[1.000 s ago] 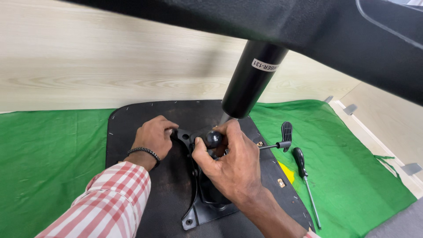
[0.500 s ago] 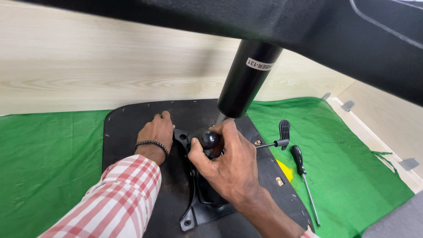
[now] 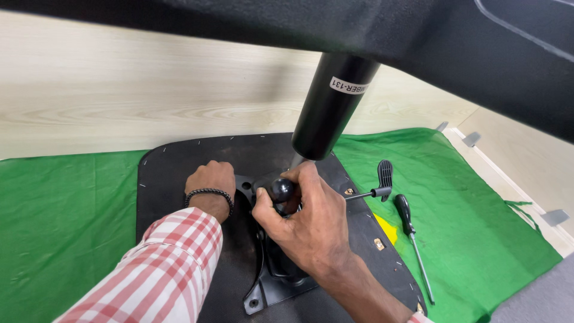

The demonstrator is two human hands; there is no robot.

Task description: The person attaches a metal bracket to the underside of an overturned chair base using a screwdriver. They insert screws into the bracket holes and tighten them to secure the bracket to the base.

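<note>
An upturned black chair seat [image 3: 179,161] lies on a green cloth [image 3: 66,221]. A black metal mechanism plate [image 3: 269,287] is mounted on its underside. From it a black gas cylinder [image 3: 332,107] rises toward the camera. My right hand [image 3: 305,224] grips a round black knob [image 3: 282,190] at the base of the cylinder. My left hand [image 3: 209,182], with a bead bracelet on the wrist and a red checked sleeve, presses knuckles-up on the seat beside the plate's left edge. A lever with a flat black paddle [image 3: 384,173] sticks out to the right.
A black-handled screwdriver [image 3: 411,233] lies on the cloth right of the seat. A yellow piece [image 3: 387,230] shows at the seat's right edge. A dark chair base [image 3: 418,36] spans the top of the view. Pale wood floor lies beyond the cloth.
My left hand has shifted slightly left and back on the seat. My right hand keeps its hold on the knob and has turned a little around it.
</note>
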